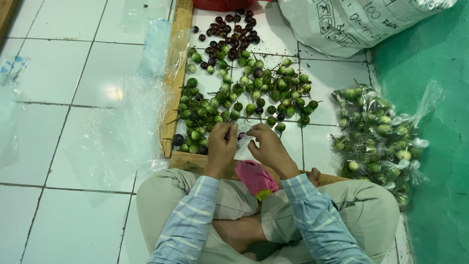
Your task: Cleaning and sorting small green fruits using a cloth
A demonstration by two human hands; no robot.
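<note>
Left hand (221, 145) and right hand (266, 145) close together over the floor's near edge of the wooden frame (172, 83), fingers pinched on a small clear plastic bag (243, 133) with a dark purple fruit inside. Just beyond, between the frame's left rail and the white sack (351, 22), a heap of small green eggplants (244, 93), purple ones (229, 32) at its far end. Filled bags of green eggplants (378, 139) piled at the tiled floor's right edge, against the green mat (430, 98). Pink cloth (255, 179) on the lap. Loose plastic sheets (112, 132) left of the frame.
</note>
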